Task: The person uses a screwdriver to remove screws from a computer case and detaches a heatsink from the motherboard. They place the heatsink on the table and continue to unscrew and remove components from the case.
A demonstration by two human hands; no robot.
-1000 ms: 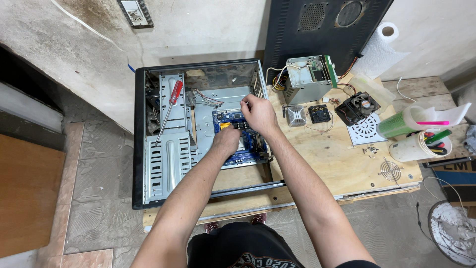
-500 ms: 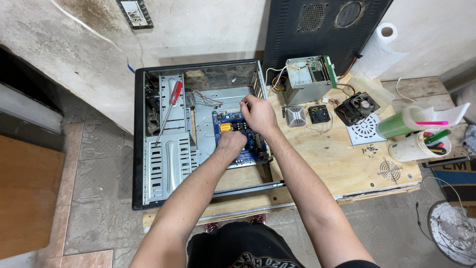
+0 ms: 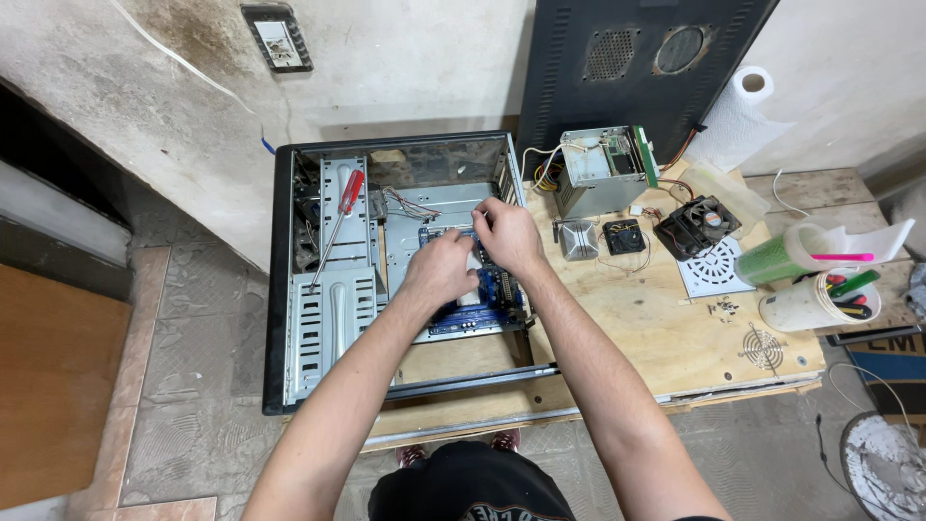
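Note:
An open computer case [image 3: 289, 289] lies on its side on a wooden board. A blue motherboard [image 3: 482, 307] sits inside it. Both my hands are over that board. My left hand [image 3: 440, 270] rests on the motherboard with fingers curled down onto it. My right hand [image 3: 508, 234] is just above and right of it, fingers bent onto the board's upper part near the grey cables [image 3: 410, 205]. What the fingertips pinch is hidden. A red-handled screwdriver [image 3: 338, 224] lies on the drive cage at the left.
A power supply [image 3: 603, 172] with wires stands right of the case. A heatsink [image 3: 577, 239], small fan [image 3: 625, 236], larger cooler fan [image 3: 696, 225] and white grille [image 3: 714, 268] lie on the wooden board [image 3: 656, 338]. Cups with tools [image 3: 820, 299], a paper roll [image 3: 738, 116] and a black side panel [image 3: 637, 58] stand behind.
My left hand has slid up the motherboard, closer to my right hand. The right hand has barely shifted.

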